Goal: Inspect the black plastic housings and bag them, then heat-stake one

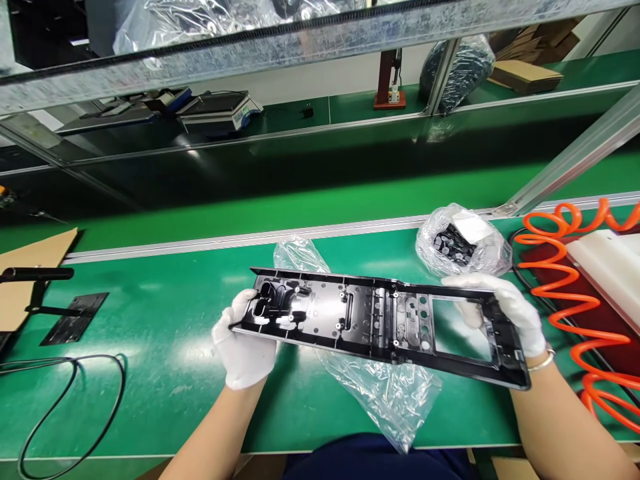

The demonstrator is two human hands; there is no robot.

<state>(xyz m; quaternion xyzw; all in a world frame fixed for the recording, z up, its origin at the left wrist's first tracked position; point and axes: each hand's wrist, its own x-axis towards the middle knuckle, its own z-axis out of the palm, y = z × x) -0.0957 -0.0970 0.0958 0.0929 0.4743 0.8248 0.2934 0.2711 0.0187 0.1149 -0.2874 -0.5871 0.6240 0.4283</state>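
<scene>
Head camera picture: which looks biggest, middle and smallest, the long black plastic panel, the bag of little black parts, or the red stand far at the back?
1. Long black plastic panel, biggest.
2. Bag of little black parts.
3. Red stand, smallest, though it sits far from the camera, so it may only look small.

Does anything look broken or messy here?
Nothing looks broken. The black plastic panel, held at its ends by the left hand and right hand, seems whole. A crumpled clear bag lies loose under it.

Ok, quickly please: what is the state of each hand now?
Left hand: closed on the left end of the black plastic panel.
Right hand: closed on the panel's right end.
</scene>
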